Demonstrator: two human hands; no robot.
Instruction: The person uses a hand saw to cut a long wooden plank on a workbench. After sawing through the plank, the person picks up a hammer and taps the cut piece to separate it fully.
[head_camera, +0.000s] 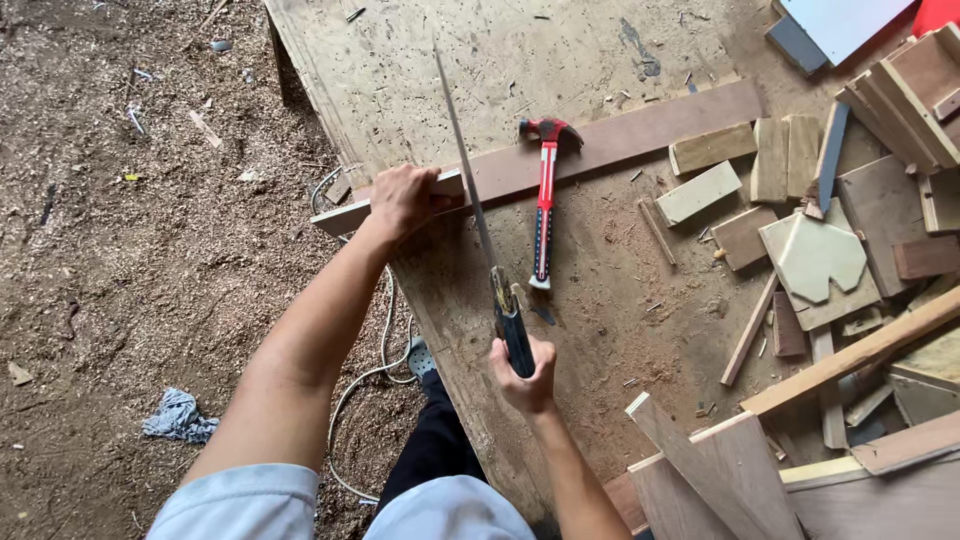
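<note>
Head view, left to right: floor w/ sawdust, a blue-grey rag (178, 416) near left; a white cable (372, 372) loops by the desk edge; left hand (402, 198) presses on the near-left end of a long brown board (620, 140), fingers curled over its far edge, thumb on the near side; board lies across the plywood desk (520, 60), running far-right; right hand (523, 372) near centre, fingers wrapped tight round the dark handle of a handsaw (470, 180); blade slants up & far, crossing the board just right of the left hand; red claw hammer (545, 195) lies just right of the saw, head touching the board; wood offcuts (815, 255) piled at right, well apart from both hands.
</note>
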